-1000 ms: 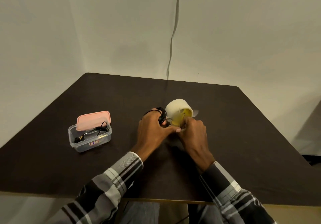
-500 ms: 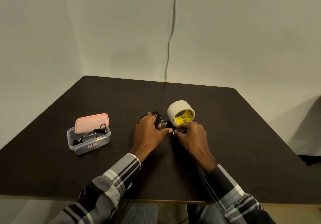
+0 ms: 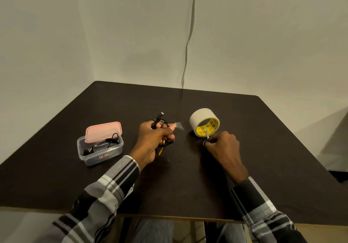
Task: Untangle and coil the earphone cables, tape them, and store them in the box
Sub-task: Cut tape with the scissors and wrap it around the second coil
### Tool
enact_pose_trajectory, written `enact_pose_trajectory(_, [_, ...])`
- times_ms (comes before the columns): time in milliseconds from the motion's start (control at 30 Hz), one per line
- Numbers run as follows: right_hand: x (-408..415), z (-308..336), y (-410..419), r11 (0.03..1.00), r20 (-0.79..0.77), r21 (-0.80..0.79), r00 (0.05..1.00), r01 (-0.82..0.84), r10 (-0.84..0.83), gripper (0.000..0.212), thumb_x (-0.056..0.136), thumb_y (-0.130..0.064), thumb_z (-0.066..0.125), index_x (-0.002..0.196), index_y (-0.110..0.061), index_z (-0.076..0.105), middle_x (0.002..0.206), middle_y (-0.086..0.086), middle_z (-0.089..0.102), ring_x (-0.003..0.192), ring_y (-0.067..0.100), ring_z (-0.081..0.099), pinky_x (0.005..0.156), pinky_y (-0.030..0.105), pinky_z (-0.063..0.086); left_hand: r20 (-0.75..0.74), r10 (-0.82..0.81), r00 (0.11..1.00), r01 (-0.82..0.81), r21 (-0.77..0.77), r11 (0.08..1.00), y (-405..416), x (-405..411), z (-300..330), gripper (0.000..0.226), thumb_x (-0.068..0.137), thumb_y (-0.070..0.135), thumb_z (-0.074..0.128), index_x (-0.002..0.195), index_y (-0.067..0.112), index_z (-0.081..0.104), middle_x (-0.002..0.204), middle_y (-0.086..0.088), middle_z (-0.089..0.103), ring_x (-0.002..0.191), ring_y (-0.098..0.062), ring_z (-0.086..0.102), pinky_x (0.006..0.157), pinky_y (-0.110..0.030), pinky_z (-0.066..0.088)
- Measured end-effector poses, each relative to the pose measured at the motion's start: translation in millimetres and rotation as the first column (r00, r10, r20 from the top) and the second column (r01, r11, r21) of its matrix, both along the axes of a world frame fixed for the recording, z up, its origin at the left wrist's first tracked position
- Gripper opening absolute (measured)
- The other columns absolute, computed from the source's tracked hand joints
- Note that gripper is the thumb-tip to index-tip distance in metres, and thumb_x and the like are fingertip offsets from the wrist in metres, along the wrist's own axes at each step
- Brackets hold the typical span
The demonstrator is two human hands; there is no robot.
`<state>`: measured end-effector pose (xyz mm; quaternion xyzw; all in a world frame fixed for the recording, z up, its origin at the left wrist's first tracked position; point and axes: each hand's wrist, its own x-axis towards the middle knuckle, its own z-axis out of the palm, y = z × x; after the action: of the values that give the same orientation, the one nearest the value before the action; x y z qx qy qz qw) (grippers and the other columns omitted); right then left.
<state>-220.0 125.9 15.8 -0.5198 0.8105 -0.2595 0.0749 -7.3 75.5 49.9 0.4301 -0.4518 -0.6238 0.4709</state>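
Note:
My left hand is closed around a coiled black earphone cable, whose plug sticks up behind the fingers. A short piece of clear tape hangs from its fingertips. A yellow bit of cable pokes out under the hand. My right hand grips small scissors, blade pointing up at the tape roll, which stands on edge just beyond it. The clear plastic box sits to the left, with black earphones inside and its pink lid leaning on the back rim.
The dark brown table fills the view, its front edge close to my body. A grey cable hangs down the wall and reaches the table's far edge. The wall corner is behind the box.
My hands have separated: the left one pulled away to the left with the cable and a cut piece of tape, and the right one drew back below the roll.

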Motion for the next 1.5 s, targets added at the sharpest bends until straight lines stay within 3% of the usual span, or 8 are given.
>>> enact_pose_trajectory(433, [1.6, 13.1, -10.5, 0.993, -0.119, 0.115, 0.992, -0.025, 0.039, 0.024, 0.084, -0.020, 0.077, 0.105, -0.009, 0.074, 0.105, 0.013, 0.070, 0.094, 0.029, 0.066, 0.083, 0.042, 0.059, -0.085, -0.092, 0.992, 0.094, 0.029, 0.995, 2.5, 3.4, 14.7, 0.046, 0.087, -0.004, 0.064, 0.062, 0.022, 0.036, 0.097, -0.011, 0.076, 0.045, -0.005, 0.053, 0.032, -0.012, 0.028])
enact_pose_trajectory(533, [5.0, 22.7, -6.2, 1.000, -0.138, -0.021, 0.990, -0.017, 0.014, 0.017, 0.087, -0.019, 0.071, 0.102, -0.012, 0.077, 0.100, 0.012, 0.073, 0.086, 0.027, 0.068, 0.076, 0.039, 0.059, -0.089, -0.145, 0.985, 0.146, 0.007, 0.989, 3.6, 4.3, 19.4, 0.047, 0.088, -0.003, 0.062, 0.060, 0.022, 0.035, 0.093, -0.011, 0.076, 0.050, -0.007, 0.052, 0.032, -0.012, 0.026])
enact_pose_trajectory(633, [20.9, 42.1, 2.6, 0.946, 0.254, -0.323, 0.963, -0.008, 0.094, 0.013, 0.090, -0.025, 0.071, 0.089, -0.016, 0.079, 0.081, 0.005, 0.076, 0.068, 0.016, 0.071, 0.067, 0.035, 0.060, -0.086, -0.177, 0.980, 0.177, -0.008, 0.984, 4.2, 5.0, 23.5, 0.046, 0.090, -0.003, 0.060, 0.060, 0.022, 0.034, 0.103, -0.010, 0.076, 0.042, -0.004, 0.045, 0.033, -0.012, 0.024])
enact_pose_trajectory(700, [35.8, 59.2, 9.9, 0.920, 0.623, -0.391, 0.742, 0.022, 0.247, 0.019, 0.092, -0.028, 0.070, 0.088, -0.010, 0.078, 0.082, 0.009, 0.077, 0.070, 0.014, 0.072, 0.067, 0.031, 0.062, -0.091, -0.182, 0.979, 0.182, -0.009, 0.983, 5.2, 4.3, 26.1, 0.046, 0.090, -0.002, 0.061, 0.060, 0.022, 0.035, 0.106, -0.012, 0.075, 0.039, -0.003, 0.044, 0.032, -0.012, 0.024])
enact_pose_trajectory(767, [43.2, 68.7, 12.7, 0.922, 0.765, -0.386, 0.562, 0.010, 0.315, 0.027, 0.091, -0.031, 0.070, 0.096, -0.004, 0.076, 0.091, 0.013, 0.077, 0.081, 0.018, 0.073, 0.070, 0.029, 0.061, -0.097, -0.183, 0.978, 0.182, -0.013, 0.983, 5.6, 3.9, 28.4, 0.047, 0.090, -0.001, 0.061, 0.060, 0.023, 0.034, 0.107, -0.013, 0.074, 0.038, -0.003, 0.044, 0.032, -0.011, 0.023])
enact_pose_trajectory(967, [46.9, 76.2, 13.9, 0.928, 0.863, -0.374, 0.370, 0.012, 0.343, 0.025, 0.083, -0.011, 0.076, 0.105, -0.001, 0.072, 0.096, 0.015, 0.075, 0.090, 0.024, 0.071, 0.074, 0.034, 0.062, -0.095, -0.220, 0.971, 0.219, -0.029, 0.975, 6.1, 6.6, 33.1, 0.047, 0.091, -0.001, 0.060, 0.061, 0.023, 0.033, 0.107, -0.009, 0.075, 0.039, -0.002, 0.044, 0.033, -0.011, 0.024])
enact_pose_trajectory(1300, [47.0, 80.4, 22.9, 0.907, 0.856, -0.411, 0.381, 0.091, 0.349, 0.026, 0.075, 0.005, 0.078, 0.100, 0.003, 0.069, 0.077, 0.009, 0.073, 0.072, 0.022, 0.071, 0.062, 0.027, 0.059, -0.057, -0.178, 0.982, 0.175, -0.059, 0.983, -5.7, 19.1, 28.4, 0.039, 0.092, -0.002, 0.059, 0.061, 0.015, 0.041, 0.110, -0.010, 0.074, 0.039, -0.004, 0.043, 0.033, -0.012, 0.027])
enact_pose_trajectory(1500, [65.3, 66.3, 23.8, 0.916, 0.872, -0.397, 0.336, 0.061, 0.356, 0.043, 0.082, 0.002, 0.075, 0.121, -0.008, 0.061, 0.109, 0.013, 0.074, 0.091, 0.027, 0.074, 0.076, 0.039, 0.063, -0.156, -0.240, 0.958, 0.229, -0.086, 0.970, -6.8, 22.3, 28.4, 0.039, 0.094, 0.002, 0.056, 0.062, 0.017, 0.040, 0.120, -0.009, 0.070, 0.037, -0.001, 0.039, 0.031, -0.010, 0.021])
